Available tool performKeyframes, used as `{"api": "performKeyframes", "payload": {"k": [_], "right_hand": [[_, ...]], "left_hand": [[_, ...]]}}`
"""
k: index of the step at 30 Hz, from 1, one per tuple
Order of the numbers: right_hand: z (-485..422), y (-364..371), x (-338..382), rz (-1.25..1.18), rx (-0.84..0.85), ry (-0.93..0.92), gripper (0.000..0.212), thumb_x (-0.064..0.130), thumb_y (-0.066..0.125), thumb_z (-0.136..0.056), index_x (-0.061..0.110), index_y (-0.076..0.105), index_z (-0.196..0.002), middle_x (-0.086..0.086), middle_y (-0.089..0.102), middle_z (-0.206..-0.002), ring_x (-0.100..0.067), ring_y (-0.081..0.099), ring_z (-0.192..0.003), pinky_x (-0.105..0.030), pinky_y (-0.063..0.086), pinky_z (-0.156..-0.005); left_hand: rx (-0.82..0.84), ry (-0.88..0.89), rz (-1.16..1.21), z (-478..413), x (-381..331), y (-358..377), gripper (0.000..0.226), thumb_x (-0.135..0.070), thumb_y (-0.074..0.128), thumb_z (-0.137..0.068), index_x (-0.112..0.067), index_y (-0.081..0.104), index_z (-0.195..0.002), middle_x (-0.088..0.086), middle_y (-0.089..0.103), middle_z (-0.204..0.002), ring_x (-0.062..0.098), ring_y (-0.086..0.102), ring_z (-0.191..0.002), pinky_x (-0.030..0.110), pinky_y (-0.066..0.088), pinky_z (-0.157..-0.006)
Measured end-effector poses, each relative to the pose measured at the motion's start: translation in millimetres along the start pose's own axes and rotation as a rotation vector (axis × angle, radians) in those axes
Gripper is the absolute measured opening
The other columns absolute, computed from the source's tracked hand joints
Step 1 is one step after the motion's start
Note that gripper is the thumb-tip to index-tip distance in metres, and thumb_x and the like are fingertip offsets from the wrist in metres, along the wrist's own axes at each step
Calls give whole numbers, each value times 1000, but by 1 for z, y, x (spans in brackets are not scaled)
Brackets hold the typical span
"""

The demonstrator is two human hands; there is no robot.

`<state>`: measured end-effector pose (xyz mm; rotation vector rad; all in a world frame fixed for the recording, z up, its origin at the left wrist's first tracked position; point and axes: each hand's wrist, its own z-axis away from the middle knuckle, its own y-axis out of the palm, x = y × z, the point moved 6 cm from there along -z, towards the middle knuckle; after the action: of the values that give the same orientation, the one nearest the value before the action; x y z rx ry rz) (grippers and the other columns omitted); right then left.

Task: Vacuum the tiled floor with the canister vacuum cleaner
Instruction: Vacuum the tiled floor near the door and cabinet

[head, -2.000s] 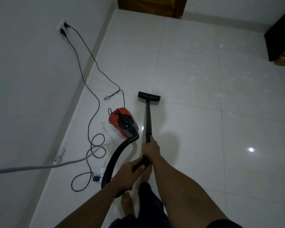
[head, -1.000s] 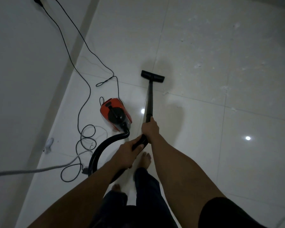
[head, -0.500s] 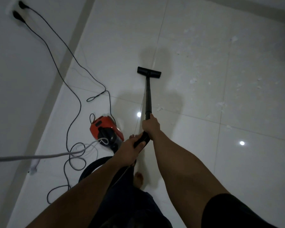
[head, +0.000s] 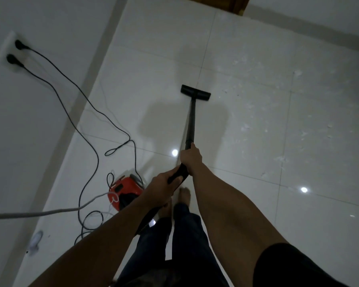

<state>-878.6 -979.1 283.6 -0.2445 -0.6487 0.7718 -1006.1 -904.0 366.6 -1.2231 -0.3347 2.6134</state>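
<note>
Together on wand (head: 192,119): left hand (head: 164,189), right hand (head: 191,160)

The tiled floor (head: 247,204) is glossy white, crossed by a grid of thin grey grout lines and flecked with pale scraps (head: 280,159). The wand (head: 192,121) and floor nozzle (head: 195,92) are black, the canister (head: 129,188) orange-red with black parts. The power cords (head: 87,129) are black, the trousers (head: 184,235) dark blue.

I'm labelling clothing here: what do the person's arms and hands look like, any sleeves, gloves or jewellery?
The left hand and right hand are bare: no gloves, rings or watch visible. The right arm ends in a short black sleeve; the left arm shows no sleeve in frame.
</note>
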Motion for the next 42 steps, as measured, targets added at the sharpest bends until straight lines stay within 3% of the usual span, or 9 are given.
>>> {"api": "performKeyframes", "payload": {"k": [5,9,14,20,25,28,30,33,42], "right_hand": [[-31,-23,41,72,31,-25,72,13,44,-94,21,16,-160,-11,51,-138,-26,57,-103,-31,48,-73],[-63,-42,81,59,46,-30,71,13,46,-92,21,22,-158,-10,55,-132,-25,58,-98,-28,47,-63],[-104,-61,129,71,49,-40,69,13,46,-93,21,24,-157,-10,54,-133,-27,59,-104,-33,49,-71],[-145,-68,191,42,46,-15,69,14,45,-94,23,22,-158,-10,55,-130,-25,58,-98,-31,47,-66],[-179,-68,251,21,34,-2,69,14,44,-94,24,21,-158,-11,56,-131,-26,59,-101,-32,48,-68],[-199,-72,285,24,16,-6,66,15,44,-95,23,23,-158,-11,56,-131,-26,58,-99,-31,46,-66],[-214,-72,307,33,-2,-8,64,15,44,-95,20,27,-156,-12,57,-129,-27,59,-99,-32,48,-68],[-228,-72,333,25,-2,8,63,16,43,-93,19,29,-155,-11,58,-128,-30,60,-106,-38,55,-79],[-278,-105,393,-42,-8,23,67,15,43,-96,23,21,-158,-12,53,-137,-29,57,-109,-33,48,-74]], "left_hand": [[7,-18,-3,-39,-34,-16,43,-37,45,-103,-36,42,-147,-18,55,-70,-4,53,-59,14,40,-56],[9,-5,-5,-78,-64,-39,44,-40,45,-103,-40,38,-147,-15,55,-66,-5,52,-44,15,41,-51],[3,17,-15,-128,-97,-66,44,-39,44,-104,-44,33,-146,-7,57,-63,-2,52,-39,17,45,-48],[-34,31,0,-184,-117,-107,42,-42,44,-103,-50,30,-141,9,69,-76,19,61,-55,31,52,-59],[-34,37,-8,-233,-135,-156,45,-41,45,-103,-44,35,-146,13,73,-87,19,64,-60,29,52,-58],[-30,42,-15,-261,-148,-182,43,-39,44,-103,-48,30,-143,15,72,-86,17,61,-51,19,48,-46],[-39,35,-27,-280,-156,-201,45,-39,44,-104,-42,33,-147,12,70,-78,22,62,-52,16,45,-43],[-33,8,-14,-298,-168,-223,46,-37,43,-104,-39,34,-149,-1,60,-65,8,54,-41,19,47,-41],[14,7,-18,-365,-218,-259,47,-36,45,-104,-38,34,-150,-8,62,-72,-1,57,-41,14,43,-42]]}}
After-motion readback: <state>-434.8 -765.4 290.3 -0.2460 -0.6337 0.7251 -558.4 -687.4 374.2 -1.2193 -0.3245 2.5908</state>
